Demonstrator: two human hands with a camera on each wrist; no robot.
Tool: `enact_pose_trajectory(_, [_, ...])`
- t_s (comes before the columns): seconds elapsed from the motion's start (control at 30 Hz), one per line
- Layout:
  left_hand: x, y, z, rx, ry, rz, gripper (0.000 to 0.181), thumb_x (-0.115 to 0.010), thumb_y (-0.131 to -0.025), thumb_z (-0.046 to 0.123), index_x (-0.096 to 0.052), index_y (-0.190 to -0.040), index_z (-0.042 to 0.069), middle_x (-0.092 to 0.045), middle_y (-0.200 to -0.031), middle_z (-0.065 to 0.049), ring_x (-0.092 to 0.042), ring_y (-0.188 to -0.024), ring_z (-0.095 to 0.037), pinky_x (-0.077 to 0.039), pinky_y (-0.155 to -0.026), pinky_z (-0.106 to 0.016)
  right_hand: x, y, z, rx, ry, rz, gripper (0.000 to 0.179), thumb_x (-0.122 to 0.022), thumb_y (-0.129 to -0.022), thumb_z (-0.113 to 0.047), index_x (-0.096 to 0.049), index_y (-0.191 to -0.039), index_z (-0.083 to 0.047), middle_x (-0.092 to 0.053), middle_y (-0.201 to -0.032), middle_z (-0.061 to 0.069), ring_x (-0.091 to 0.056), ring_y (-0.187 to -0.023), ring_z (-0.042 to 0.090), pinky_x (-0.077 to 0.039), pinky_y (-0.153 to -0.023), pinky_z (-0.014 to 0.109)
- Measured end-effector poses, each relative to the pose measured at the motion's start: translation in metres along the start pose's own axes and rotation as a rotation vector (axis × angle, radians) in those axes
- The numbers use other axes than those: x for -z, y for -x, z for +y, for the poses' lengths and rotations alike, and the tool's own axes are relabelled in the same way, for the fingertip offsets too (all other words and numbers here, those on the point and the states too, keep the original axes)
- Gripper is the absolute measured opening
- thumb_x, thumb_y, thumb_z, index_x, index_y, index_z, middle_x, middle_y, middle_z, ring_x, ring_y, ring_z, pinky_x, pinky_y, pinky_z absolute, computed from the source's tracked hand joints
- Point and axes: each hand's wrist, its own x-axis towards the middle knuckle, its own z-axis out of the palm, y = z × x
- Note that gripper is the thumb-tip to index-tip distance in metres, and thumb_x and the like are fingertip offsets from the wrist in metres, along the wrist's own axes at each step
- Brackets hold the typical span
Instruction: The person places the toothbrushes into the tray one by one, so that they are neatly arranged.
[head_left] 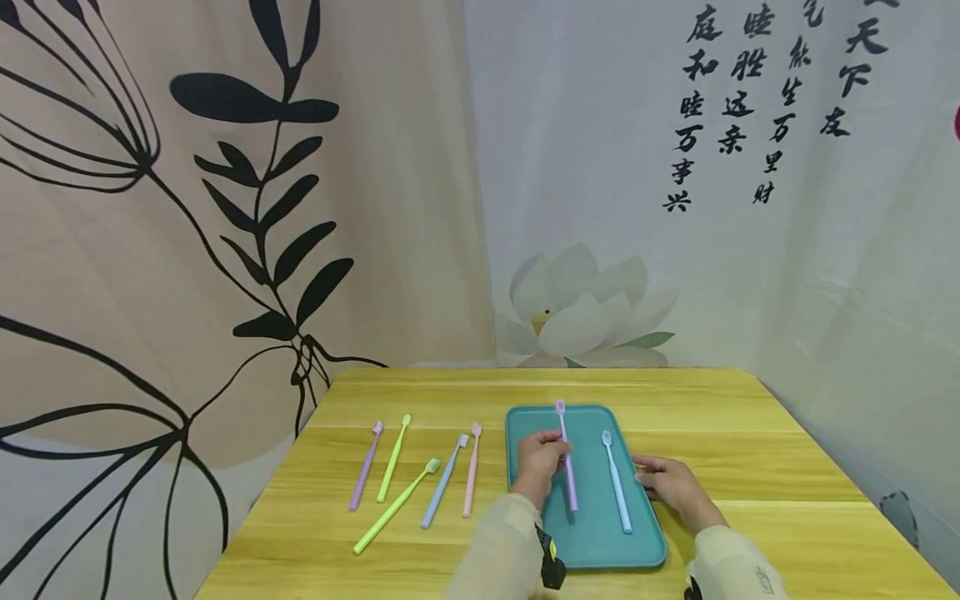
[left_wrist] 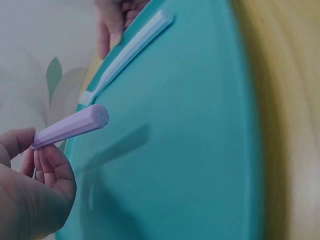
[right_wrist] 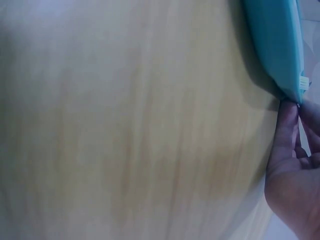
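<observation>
My left hand (head_left: 542,463) pinches a purple toothbrush (head_left: 567,467) between thumb and fingers over the left half of a teal tray (head_left: 585,542). In the left wrist view the thick handle (left_wrist: 75,124) of that toothbrush stands above the tray floor, casting a shadow on it. A light blue toothbrush (head_left: 618,487) lies in the tray's right half, bristle head toward the far side. At the tray's right edge is my right hand (head_left: 678,490). The right wrist view has its thumb and fingers (right_wrist: 287,114) pinching the tray's rim (right_wrist: 298,97).
Left of the tray, several toothbrushes lie on the wooden table (head_left: 757,467): a purple one (head_left: 366,467), a green one (head_left: 393,458), another green one (head_left: 397,507), a blue one (head_left: 445,482) and a pink one (head_left: 472,471). A printed curtain (head_left: 405,208) hangs behind the table.
</observation>
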Motion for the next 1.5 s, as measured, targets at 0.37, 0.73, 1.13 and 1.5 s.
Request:
enact_pose_trajectory(0.37, [-0.022,0.008,-0.017,0.017,-0.013,0.000,0.021,-0.072,-0.081,-0.006,-0.072,-0.102,-0.005,-0.066,-0.085,-0.006,-0.060,-0.071,-0.016,-0.054,-0.062,-0.031,-0.001,-0.001,0.003,0.014,-0.026,0.002,0.041,-0.058,-0.096,0.002,-0.052,-0.135,0.012,-0.062,-0.119,0.027,-0.066,-0.091,0.020,-0.057,-0.076,0.034])
enact_pose_trajectory(0.73, [-0.038,0.015,-0.022,0.033,-0.045,0.012,0.023,-0.072,-0.078,-0.010,-0.074,-0.100,-0.003,-0.064,-0.078,-0.005,-0.057,-0.060,-0.014,-0.051,-0.056,-0.028,-0.002,0.001,0.003,0.039,-0.037,0.000,0.040,-0.058,-0.096,0.001,-0.053,-0.134,0.012,-0.062,-0.118,0.026,-0.066,-0.092,0.021,-0.057,-0.077,0.035])
enact_pose_trajectory(1.13, [-0.043,0.015,-0.026,-0.041,-0.235,0.049,0.019,-0.077,-0.073,-0.010,-0.074,-0.090,-0.003,-0.065,-0.074,-0.004,-0.060,-0.057,-0.013,-0.053,-0.053,-0.027,-0.005,0.003,-0.002,0.037,-0.018,0.001,0.040,-0.058,-0.096,0.000,-0.054,-0.134,0.012,-0.062,-0.121,0.028,-0.066,-0.092,0.022,-0.057,-0.077,0.036])
enact_pose_trajectory(1.5, [-0.046,0.020,-0.024,-0.134,-0.497,0.059,0.020,-0.083,-0.068,-0.008,-0.075,-0.084,0.001,-0.064,-0.076,-0.001,-0.060,-0.070,-0.014,-0.055,-0.063,-0.031,0.000,0.003,0.002,0.035,0.014,0.007,0.040,-0.057,-0.097,-0.002,-0.054,-0.136,0.009,-0.061,-0.120,0.023,-0.065,-0.092,0.020,-0.057,-0.076,0.035])
